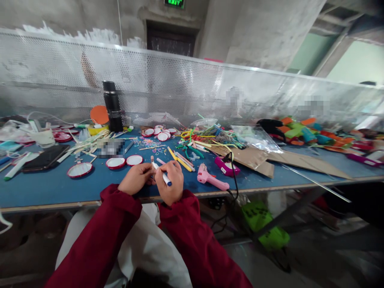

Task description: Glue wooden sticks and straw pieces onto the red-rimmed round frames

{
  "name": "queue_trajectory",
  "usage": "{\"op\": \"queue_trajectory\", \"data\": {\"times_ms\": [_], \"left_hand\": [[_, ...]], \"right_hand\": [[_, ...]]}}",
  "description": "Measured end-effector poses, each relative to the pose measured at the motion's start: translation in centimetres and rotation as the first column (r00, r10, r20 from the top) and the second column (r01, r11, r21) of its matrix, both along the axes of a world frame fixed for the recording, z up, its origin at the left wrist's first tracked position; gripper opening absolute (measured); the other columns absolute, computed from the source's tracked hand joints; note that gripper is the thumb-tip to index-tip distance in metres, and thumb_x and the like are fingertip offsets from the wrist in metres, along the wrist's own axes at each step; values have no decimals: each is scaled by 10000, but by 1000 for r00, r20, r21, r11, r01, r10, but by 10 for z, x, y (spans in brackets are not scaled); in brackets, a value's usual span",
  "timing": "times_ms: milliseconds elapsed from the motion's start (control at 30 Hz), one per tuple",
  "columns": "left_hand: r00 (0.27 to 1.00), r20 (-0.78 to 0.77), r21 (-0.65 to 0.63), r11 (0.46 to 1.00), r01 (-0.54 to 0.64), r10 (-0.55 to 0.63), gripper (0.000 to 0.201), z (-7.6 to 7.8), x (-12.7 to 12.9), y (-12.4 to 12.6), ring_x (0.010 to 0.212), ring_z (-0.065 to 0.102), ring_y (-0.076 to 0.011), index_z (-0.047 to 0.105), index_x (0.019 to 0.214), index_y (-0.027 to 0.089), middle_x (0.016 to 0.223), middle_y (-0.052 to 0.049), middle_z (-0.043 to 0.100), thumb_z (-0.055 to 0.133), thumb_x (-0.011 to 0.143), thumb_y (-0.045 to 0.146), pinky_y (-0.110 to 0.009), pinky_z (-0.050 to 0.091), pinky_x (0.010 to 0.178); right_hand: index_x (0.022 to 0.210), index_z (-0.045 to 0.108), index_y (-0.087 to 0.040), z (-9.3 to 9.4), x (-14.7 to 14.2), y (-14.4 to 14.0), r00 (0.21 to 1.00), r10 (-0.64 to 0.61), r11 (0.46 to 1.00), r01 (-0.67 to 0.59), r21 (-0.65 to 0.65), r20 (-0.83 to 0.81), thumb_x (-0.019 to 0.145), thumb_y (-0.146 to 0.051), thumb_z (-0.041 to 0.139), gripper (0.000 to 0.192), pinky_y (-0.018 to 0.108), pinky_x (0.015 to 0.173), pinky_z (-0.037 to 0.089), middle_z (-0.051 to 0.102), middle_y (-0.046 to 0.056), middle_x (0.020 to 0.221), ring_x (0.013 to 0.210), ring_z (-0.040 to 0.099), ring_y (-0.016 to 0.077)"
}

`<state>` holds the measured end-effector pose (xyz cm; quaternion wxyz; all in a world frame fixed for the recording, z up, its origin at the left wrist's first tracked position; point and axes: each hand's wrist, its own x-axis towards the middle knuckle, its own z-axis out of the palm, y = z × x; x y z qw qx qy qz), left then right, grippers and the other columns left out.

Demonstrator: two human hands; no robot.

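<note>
My right hand (173, 183) is closed around a white marker (163, 175) with a blue end, held slanted with its far tip near my left fingertips. My left hand (135, 178) is pinched right beside it at the table's front edge; whatever lies between its fingers is too small and hidden to name. Just beyond the hands lie several pastel sticks (183, 161) and a yellow pen (175, 155). Two round white lids with red rims (115, 163) rest to the left of my hands, and a third such lid (79, 170) lies farther left.
A pink glue gun (211, 179) with a black cord lies to the right, near a purple tape roll (227, 166). Flat cardboard (309, 163) covers the right side. A black bottle (113, 107) stands at the back, and a black phone (46, 158) lies left. Perforated metal screen (180, 88) borders the table.
</note>
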<state>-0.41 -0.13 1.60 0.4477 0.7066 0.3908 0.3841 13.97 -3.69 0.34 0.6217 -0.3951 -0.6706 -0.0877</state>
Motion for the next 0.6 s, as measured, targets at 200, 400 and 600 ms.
{"op": "queue_trajectory", "data": {"times_ms": [200, 400, 600], "left_hand": [[1000, 15, -28, 1000, -8, 8, 287, 2, 1, -1, 596, 618, -157, 579, 726, 178, 643, 11, 620, 676, 753, 447, -252, 499, 574], [1000, 3, -32, 999, 25, -25, 255, -1, -1, 1, 616, 634, -158, 570, 749, 179, 656, 13, 629, 635, 796, 421, -249, 502, 586], [1000, -1, -10, 1000, 16, -16, 229, -2, -1, 2, 620, 632, -160, 585, 762, 175, 656, 11, 627, 623, 803, 397, -252, 499, 588]], "right_hand": [[752, 488, -235, 1, 0, -1, 1000, -10, 1000, 10, -13, 4, 893, -200, 523, 150, 361, 833, 453, 604, -15, 663, 680, 559, 170], [751, 489, -234, 0, 0, 0, 1000, -8, 1000, 8, -3, -2, 896, -193, 515, 153, 373, 847, 453, 611, -16, 660, 674, 553, 166], [746, 495, -235, 0, 0, -1, 1000, 5, 1000, -5, -4, 12, 898, -196, 515, 158, 383, 866, 451, 616, -13, 657, 674, 549, 169]]}}
